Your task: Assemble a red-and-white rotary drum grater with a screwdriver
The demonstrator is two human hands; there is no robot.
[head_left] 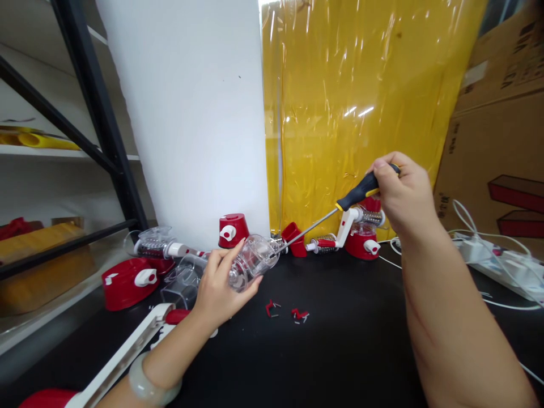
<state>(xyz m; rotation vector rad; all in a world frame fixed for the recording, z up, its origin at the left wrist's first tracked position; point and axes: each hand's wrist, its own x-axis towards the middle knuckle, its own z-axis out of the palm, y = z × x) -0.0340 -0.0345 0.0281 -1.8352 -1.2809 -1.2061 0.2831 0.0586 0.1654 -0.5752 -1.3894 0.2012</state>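
My left hand (223, 283) is wrapped round a clear plastic housing (255, 256), tilted with its wide end facing right. In my right hand (403, 190) is a screwdriver (359, 192), gripped by its dark blue and yellow handle. Its long metal shaft slants down to the left, and the tip reaches the housing's open end. Whether the tip touches anything inside is hard to see. Below the housing, small red plastic pieces (300, 313) and several short metal pins lie on the black tabletop (340, 351).
Red bases (130, 283) with white knobs stand at left and back. A white crank arm (127, 351) lies at front left. A drum grater (365, 226) stands at back right. A power strip (501, 263) with white cables lies at right, beside a cardboard box (493, 147).
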